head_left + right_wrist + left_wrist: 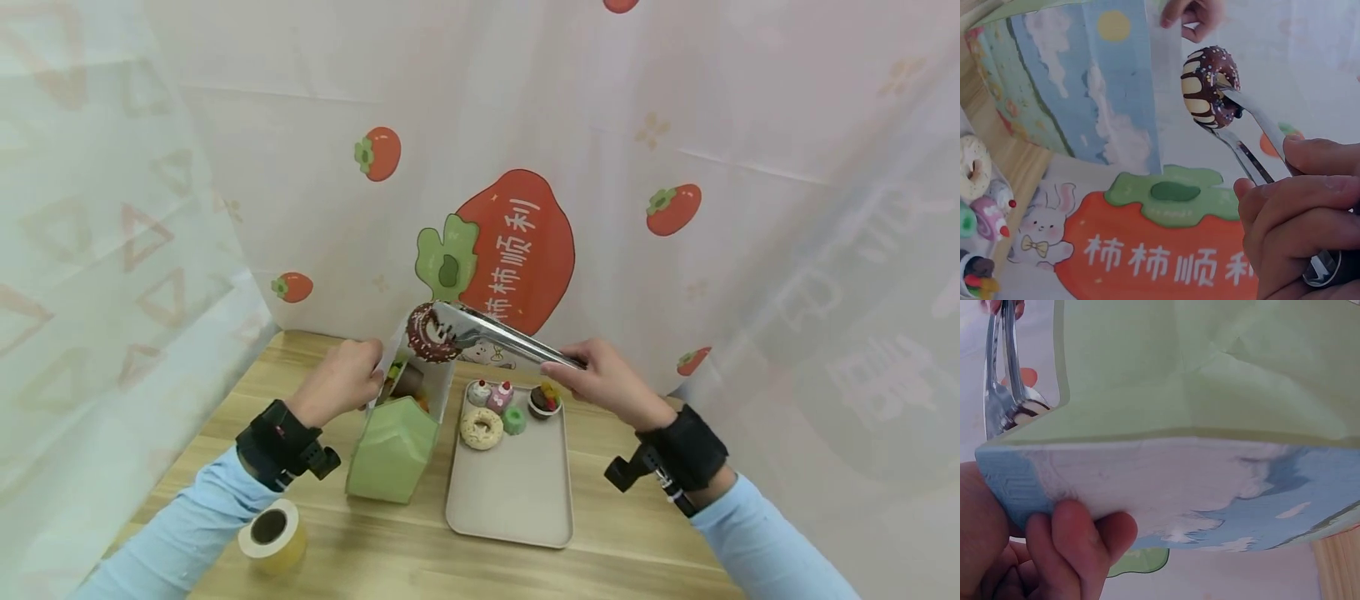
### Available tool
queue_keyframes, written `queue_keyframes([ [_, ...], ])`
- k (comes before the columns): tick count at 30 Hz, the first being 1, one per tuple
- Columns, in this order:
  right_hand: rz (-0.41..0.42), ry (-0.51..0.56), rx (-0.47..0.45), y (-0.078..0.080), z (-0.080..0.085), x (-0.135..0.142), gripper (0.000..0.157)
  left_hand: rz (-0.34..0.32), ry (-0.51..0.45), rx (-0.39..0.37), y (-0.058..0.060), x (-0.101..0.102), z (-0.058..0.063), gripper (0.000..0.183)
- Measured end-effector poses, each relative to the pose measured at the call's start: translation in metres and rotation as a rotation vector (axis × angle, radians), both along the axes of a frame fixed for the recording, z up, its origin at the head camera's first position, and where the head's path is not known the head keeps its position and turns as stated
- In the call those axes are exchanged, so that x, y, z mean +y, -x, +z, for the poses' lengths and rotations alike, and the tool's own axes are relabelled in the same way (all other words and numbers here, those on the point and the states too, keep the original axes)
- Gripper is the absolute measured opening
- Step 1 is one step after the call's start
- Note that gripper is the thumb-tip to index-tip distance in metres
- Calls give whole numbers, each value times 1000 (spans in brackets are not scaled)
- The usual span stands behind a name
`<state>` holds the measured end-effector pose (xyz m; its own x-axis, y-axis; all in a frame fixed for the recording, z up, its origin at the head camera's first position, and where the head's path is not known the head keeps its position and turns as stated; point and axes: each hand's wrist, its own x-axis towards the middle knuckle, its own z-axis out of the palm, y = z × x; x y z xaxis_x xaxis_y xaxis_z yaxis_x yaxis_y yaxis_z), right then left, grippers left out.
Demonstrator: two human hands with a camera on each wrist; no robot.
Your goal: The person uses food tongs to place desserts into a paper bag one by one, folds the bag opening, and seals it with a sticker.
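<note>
Wood-grain table, persimmon-print curtain. Right hand grips silver metal tongs clamping a chocolate-glazed ring donut, between both hands. Left hand pinches the rim of a green-and-blue paper box. I'd squeeze evenly; round donut could twist. Box holds something brown; beige tray between wrists, small sweets.

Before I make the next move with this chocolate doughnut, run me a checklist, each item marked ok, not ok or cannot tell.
1. Chocolate doughnut secured in the metal tongs: ok, held at their tips.
2. Right hand on the tongs: ok, fingers curled round the handle end.
3. Left hand holding the green-sided paper bag: ok, fingers curled at its edge.
4. Bag open: ok, contents show inside.
5. Doughnut directly over the opening: cannot tell, depth is unclear.
6. Tape roll apart from the bag: ok, a gap shows between them.
</note>
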<state>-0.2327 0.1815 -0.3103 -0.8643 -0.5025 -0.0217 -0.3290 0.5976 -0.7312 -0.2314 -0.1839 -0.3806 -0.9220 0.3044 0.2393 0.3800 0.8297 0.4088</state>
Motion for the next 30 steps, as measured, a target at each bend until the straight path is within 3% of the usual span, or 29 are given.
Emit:
queue_keyframes([
  [8, 69, -222, 243, 0, 7, -34, 21, 7, -22, -25, 1, 2, -1, 12],
  [12, 118, -299, 318, -4, 9, -49, 11, 14, -34, -44, 2, 1, -2, 9],
  [16, 183, -367, 347, -7, 12, -65, 20, 4, -49, -35, 1, 0, -1, 10],
  [19, 245, -430, 338, -6, 12, -78, 17, -13, -45, -9, 0, 2, 0, 11],
  [23, 322, -510, 315, 2, 15, -99, 16, -14, -34, 4, -1, 5, 0, 11],
  [30, 447, -661, 375, 18, 18, -137, 21, -10, -24, -23, -1, 6, 0, 13],
])
